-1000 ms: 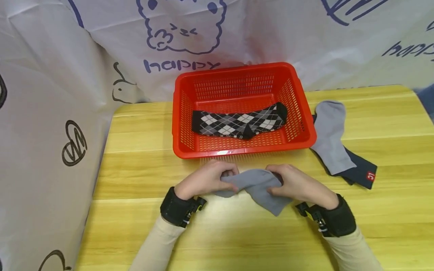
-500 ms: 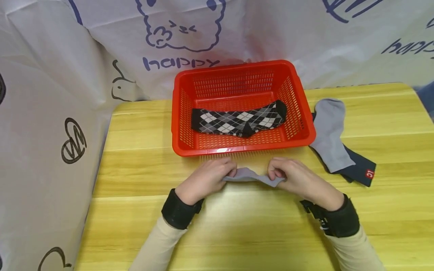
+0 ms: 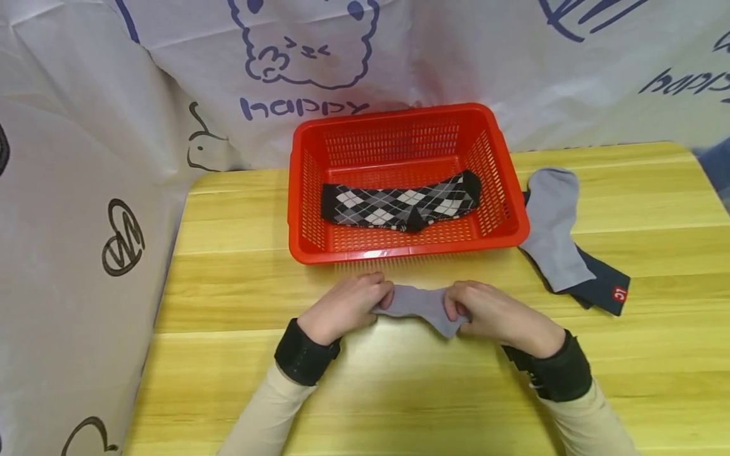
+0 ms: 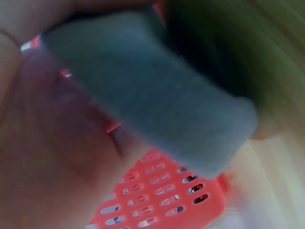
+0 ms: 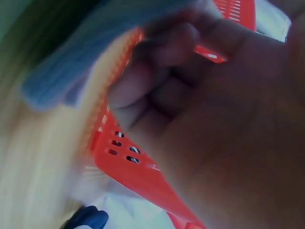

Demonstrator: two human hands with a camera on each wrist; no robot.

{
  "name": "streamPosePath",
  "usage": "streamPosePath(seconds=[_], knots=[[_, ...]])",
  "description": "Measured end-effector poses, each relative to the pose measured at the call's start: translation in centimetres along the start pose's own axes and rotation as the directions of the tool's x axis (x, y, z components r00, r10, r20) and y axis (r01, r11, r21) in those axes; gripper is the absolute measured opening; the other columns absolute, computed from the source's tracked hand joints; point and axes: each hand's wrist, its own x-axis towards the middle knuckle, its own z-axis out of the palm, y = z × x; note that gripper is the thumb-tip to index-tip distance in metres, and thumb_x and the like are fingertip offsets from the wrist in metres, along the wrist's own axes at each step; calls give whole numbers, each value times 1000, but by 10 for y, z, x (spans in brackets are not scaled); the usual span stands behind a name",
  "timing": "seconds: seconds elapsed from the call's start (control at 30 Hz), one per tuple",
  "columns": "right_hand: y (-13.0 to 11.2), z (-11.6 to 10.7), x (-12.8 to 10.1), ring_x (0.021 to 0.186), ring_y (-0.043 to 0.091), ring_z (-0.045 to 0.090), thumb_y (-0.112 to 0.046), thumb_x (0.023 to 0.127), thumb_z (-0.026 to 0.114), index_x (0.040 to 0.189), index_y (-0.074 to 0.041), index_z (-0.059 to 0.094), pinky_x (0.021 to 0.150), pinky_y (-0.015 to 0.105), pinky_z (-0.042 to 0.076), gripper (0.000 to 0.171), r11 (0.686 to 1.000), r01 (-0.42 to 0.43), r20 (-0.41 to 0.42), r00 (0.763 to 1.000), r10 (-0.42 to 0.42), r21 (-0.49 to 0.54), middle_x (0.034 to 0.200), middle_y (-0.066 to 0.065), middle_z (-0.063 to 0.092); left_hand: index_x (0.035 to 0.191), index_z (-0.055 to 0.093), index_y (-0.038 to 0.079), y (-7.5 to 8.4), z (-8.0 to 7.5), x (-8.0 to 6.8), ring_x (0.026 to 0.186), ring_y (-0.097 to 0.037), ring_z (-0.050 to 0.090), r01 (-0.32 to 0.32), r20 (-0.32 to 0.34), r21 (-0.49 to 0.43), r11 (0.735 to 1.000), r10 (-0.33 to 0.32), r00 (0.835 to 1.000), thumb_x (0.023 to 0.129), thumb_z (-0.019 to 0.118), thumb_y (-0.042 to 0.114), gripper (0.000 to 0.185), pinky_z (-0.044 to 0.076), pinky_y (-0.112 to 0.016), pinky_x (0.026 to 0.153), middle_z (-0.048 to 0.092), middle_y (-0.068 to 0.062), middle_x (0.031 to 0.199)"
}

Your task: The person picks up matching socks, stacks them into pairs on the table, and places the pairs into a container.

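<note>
Between both hands a grey sock [image 3: 419, 303] is stretched sideways just in front of the basket. My left hand [image 3: 350, 304] pinches its left end, fingers curled over the cloth. The right hand [image 3: 502, 315] grips the other end, where a corner of the sock droops toward the table. In the left wrist view the sock [image 4: 157, 90] crosses close to the camera, blurred. Curled fingers [image 5: 157, 76] show beside the sock [image 5: 86, 57] in the right wrist view.
A red basket [image 3: 407, 253] behind the hands holds a black, white and grey argyle sock [image 3: 379, 208]. Right of it, another grey sock [image 3: 553, 228] lies over dark navy socks [image 3: 607, 282] on the wooden table [image 3: 228, 278]. A drawn-on white cloth [image 3: 445, 57] hangs behind.
One second ago the sock was bunched, with a large flap hanging at the right. Both hands have shifted their grip, and it is now drawn out straighter between them.
</note>
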Motion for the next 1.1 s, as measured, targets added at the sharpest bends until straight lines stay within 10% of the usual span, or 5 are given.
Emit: streamPosePath(seconds=[0.3,0.53,1.1], knots=[[5,1,3,68,11,46,-3,71,80,79,-15,56,64,25,36,28,986,-165,180,970,161,10,72,-3,50,87,60,13,1,1,1,77,-13,52,66,165,-78,995,-52,985,72,86,25,33,43,-28,71,58,2,86],[8,2,6,64,10,44,-28,78,82,79,-14,56,60,24,33,29,980,-192,56,980,189,48,68,-3,46,80,59,11,0,3,4,63,-10,46,122,106,-116,986,-110,988,75,84,40,39,35,-24,60,47,7,68],[10,10,10,66,15,44,-25,71,88,82,-14,53,60,27,33,38,971,-225,6,974,226,-84,78,1,48,73,59,13,-2,7,6,65,-19,60,250,77,26,968,-251,965,69,88,40,40,44,-33,62,59,2,66]])
